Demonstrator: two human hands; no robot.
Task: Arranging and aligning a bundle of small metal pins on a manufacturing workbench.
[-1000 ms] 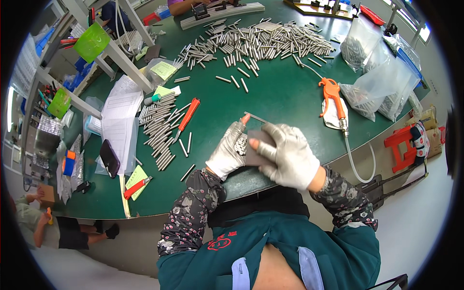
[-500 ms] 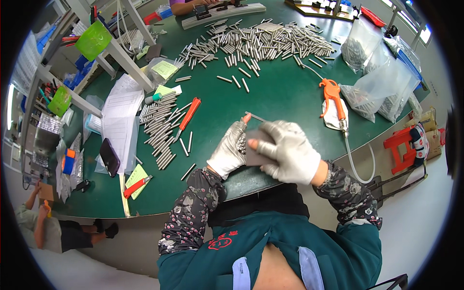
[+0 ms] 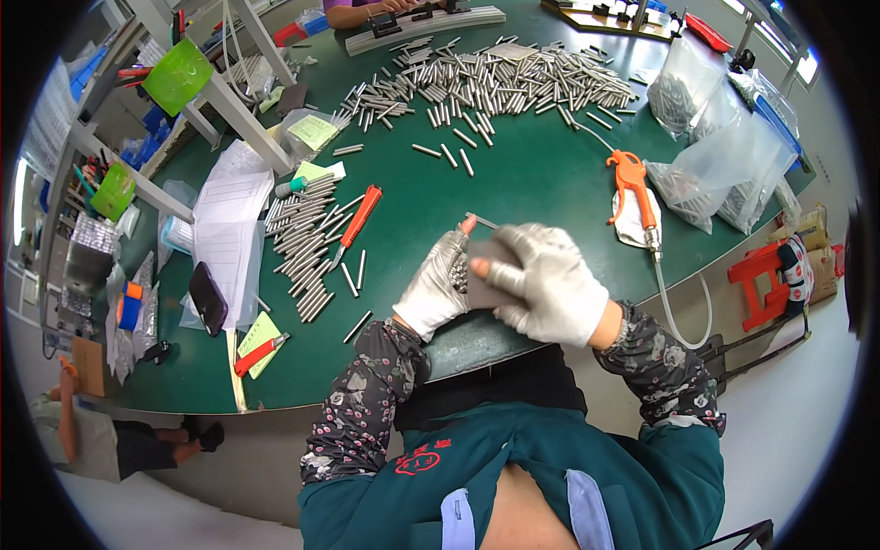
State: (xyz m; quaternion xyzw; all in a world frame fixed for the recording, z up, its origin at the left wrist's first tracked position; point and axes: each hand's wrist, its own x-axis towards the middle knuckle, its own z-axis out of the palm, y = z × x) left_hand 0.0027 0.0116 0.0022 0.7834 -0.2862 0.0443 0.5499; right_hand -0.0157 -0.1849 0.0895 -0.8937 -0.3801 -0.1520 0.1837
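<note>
Green worktable [image 3: 541, 174] with loose metal rods [image 3: 527, 84] heaped far; at its near edge, the left hand [image 3: 434, 282] curls snugly around a rod bundle [image 3: 459, 273], ends facing up and right (long axis mostly hidden in the grip); the right hand [image 3: 555, 286], fingers bent, clamps a dark flat block [image 3: 486, 289] beside those ends.

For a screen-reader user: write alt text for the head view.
A person's gloved left hand grips a bundle of metal rods while the gloved right hand holds a flat grey block beside it. On the green table lie loose rods, an orange utility knife and an orange air gun.
</note>
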